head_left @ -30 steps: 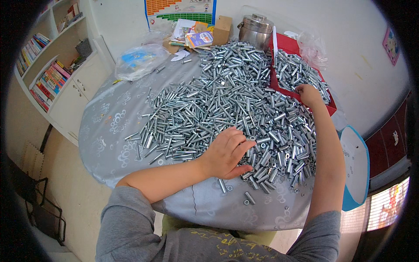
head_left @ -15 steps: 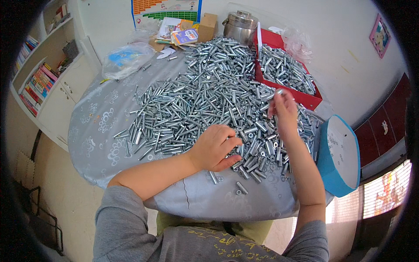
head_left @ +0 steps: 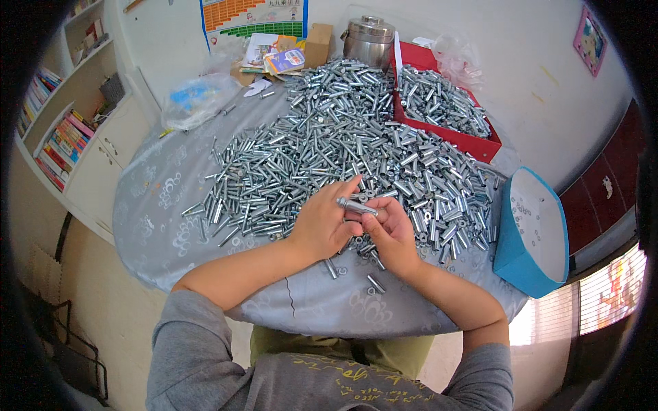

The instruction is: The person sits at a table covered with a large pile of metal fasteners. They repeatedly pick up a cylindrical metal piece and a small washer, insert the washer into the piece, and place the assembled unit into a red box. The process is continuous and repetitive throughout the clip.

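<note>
A big heap of silver metal bolts and sleeves (head_left: 343,144) covers a round table with a grey patterned cloth (head_left: 164,205). Both hands meet at the heap's near edge. My left hand (head_left: 322,222) and my right hand (head_left: 391,233) together hold one silver bolt (head_left: 356,205) between their fingertips, just above the pile. A few loose bolts and washers (head_left: 373,282) lie on the cloth below the hands.
A red tray (head_left: 473,142) holding more bolts sits at the far right. A blue-sided white bin (head_left: 531,229) stands at the table's right edge. A steel pot (head_left: 369,40), a cardboard box, booklets and a plastic bag (head_left: 199,99) lie at the back. Bookshelves stand on the left.
My right hand has drawn back from the red tray to the near edge of the heap. My left hand has lifted off the pile, and both now hold one bolt.
</note>
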`<action>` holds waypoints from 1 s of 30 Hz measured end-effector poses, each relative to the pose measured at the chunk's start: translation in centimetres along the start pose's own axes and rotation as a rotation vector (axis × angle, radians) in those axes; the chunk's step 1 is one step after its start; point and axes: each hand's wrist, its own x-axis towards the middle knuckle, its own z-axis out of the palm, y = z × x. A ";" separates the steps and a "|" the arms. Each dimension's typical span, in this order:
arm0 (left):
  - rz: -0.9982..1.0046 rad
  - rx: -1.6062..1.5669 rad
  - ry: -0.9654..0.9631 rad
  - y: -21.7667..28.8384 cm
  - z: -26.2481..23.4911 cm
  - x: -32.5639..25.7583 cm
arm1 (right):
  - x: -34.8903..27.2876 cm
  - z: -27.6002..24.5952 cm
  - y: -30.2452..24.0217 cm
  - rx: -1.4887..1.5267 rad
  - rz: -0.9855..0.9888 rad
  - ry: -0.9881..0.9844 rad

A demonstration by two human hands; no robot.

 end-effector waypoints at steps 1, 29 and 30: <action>0.016 -0.049 0.000 0.1 0.3 -0.1 | -0.1 0.0 -0.2 -0.051 0.003 0.011; 0.084 -0.048 -0.158 -0.2 1.1 -1.4 | 1.2 -2.7 -2.0 -0.559 -0.094 -0.073; 0.066 -0.017 -0.157 -0.3 1.3 -1.6 | 0.8 -2.1 -2.8 -0.657 -0.139 -0.146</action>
